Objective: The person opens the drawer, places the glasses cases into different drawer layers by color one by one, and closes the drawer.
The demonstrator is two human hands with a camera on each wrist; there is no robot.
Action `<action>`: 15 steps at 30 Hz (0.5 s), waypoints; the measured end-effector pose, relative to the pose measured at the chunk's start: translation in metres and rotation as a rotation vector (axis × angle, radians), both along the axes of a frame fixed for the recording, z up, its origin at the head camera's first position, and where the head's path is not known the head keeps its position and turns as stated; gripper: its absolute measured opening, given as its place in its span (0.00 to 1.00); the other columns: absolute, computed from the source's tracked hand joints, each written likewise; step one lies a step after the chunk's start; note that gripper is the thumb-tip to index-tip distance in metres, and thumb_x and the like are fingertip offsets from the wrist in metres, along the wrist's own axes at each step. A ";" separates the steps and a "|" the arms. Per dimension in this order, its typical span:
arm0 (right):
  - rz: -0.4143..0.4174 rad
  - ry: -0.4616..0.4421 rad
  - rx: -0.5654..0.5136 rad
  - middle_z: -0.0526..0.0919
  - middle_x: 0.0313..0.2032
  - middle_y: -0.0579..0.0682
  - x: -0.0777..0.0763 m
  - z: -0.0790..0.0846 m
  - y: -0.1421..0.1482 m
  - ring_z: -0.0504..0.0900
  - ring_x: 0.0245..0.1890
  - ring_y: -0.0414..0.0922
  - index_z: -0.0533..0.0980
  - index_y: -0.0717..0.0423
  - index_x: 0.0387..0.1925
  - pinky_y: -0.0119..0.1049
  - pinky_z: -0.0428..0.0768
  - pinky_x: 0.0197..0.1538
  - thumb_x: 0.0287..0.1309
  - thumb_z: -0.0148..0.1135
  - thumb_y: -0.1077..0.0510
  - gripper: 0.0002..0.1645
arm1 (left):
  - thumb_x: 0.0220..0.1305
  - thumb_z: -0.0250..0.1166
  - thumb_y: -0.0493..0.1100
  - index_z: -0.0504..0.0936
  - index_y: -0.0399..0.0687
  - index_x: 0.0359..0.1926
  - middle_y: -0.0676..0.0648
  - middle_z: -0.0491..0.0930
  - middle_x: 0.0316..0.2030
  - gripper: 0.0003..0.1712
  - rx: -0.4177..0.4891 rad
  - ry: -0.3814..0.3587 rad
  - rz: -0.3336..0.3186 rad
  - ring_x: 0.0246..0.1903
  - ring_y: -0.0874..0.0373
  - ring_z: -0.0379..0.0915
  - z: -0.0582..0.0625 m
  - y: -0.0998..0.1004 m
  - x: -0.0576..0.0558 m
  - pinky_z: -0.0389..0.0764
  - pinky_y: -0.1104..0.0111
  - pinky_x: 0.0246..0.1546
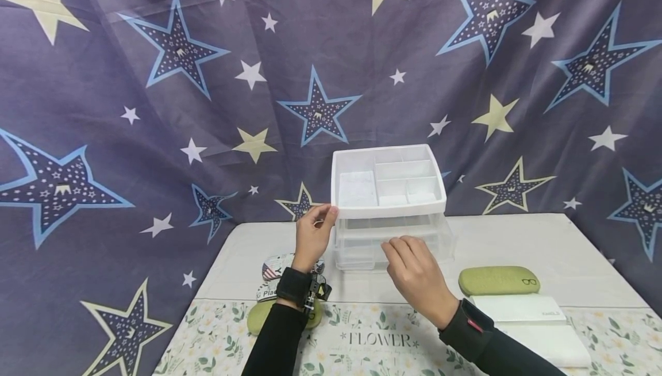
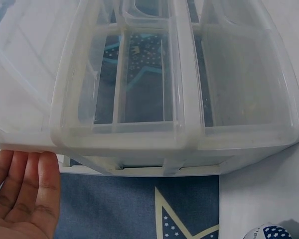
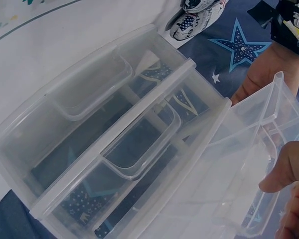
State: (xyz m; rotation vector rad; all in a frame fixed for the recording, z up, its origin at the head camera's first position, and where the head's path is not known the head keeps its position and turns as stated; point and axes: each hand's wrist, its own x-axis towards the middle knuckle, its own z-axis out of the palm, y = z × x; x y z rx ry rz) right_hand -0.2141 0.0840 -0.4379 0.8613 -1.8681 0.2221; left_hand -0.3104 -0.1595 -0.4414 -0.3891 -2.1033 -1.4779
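Observation:
A white plastic drawer organizer (image 1: 388,211) with a divided top tray stands before the curtain. At its front left corner, my left hand (image 1: 312,237) touches the rim, and the left wrist view shows straight fingers (image 2: 32,184) laid against the side. The organizer's upper clear drawer (image 3: 199,194) juts out past the lower ones in the right wrist view. My right hand (image 1: 416,275) holds this drawer's front, thumb (image 3: 279,174) over the handle cutout and the other fingers curled below. Two lower drawer fronts (image 3: 20,139) sit in line with the frame.
Right of the organizer lie a green glasses case (image 1: 499,280) and white cases (image 1: 519,309). Printed cases (image 1: 270,288) and another green case (image 1: 258,315) lie by my left forearm. A flowered cloth (image 1: 383,359) covers the table's front; a star-patterned curtain (image 1: 248,106) hangs behind.

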 end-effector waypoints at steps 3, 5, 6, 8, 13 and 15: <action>0.000 0.006 -0.005 0.83 0.39 0.61 0.001 0.001 0.000 0.81 0.40 0.56 0.81 0.70 0.46 0.46 0.82 0.44 0.63 0.48 0.69 0.17 | 0.72 0.66 0.54 0.87 0.39 0.50 0.46 0.86 0.42 0.22 0.002 0.008 -0.001 0.39 0.54 0.83 0.000 0.000 0.000 0.85 0.65 0.41; 0.005 0.009 -0.012 0.83 0.39 0.61 0.002 0.002 -0.001 0.81 0.39 0.56 0.81 0.70 0.45 0.46 0.81 0.44 0.66 0.45 0.68 0.18 | 0.72 0.66 0.54 0.87 0.40 0.50 0.46 0.86 0.42 0.22 0.001 0.010 -0.001 0.40 0.55 0.83 0.000 0.000 0.000 0.85 0.65 0.41; 0.008 0.014 -0.016 0.83 0.39 0.61 0.002 0.002 -0.001 0.80 0.39 0.56 0.81 0.70 0.45 0.46 0.81 0.43 0.67 0.44 0.68 0.18 | 0.72 0.66 0.55 0.87 0.40 0.50 0.46 0.86 0.43 0.22 0.000 0.011 -0.002 0.40 0.55 0.83 0.000 0.000 0.000 0.85 0.65 0.41; 0.015 0.025 -0.023 0.83 0.39 0.61 0.003 0.002 -0.001 0.80 0.39 0.56 0.81 0.70 0.45 0.46 0.81 0.42 0.67 0.43 0.68 0.19 | 0.72 0.66 0.55 0.87 0.40 0.50 0.46 0.86 0.43 0.22 -0.004 0.013 0.000 0.40 0.54 0.83 0.000 0.000 0.000 0.86 0.65 0.41; 0.018 0.027 -0.019 0.83 0.39 0.60 0.007 0.003 -0.001 0.81 0.39 0.56 0.81 0.69 0.44 0.46 0.81 0.43 0.69 0.42 0.68 0.20 | 0.72 0.66 0.55 0.87 0.40 0.51 0.46 0.86 0.43 0.22 -0.005 0.002 0.004 0.40 0.54 0.84 -0.001 0.000 0.000 0.85 0.63 0.43; 0.014 0.024 -0.014 0.83 0.39 0.61 0.009 0.003 -0.001 0.81 0.39 0.56 0.81 0.69 0.44 0.46 0.81 0.44 0.69 0.42 0.67 0.20 | 0.72 0.66 0.55 0.87 0.41 0.51 0.46 0.86 0.43 0.22 -0.002 -0.011 0.005 0.40 0.54 0.84 -0.001 0.000 0.000 0.85 0.63 0.44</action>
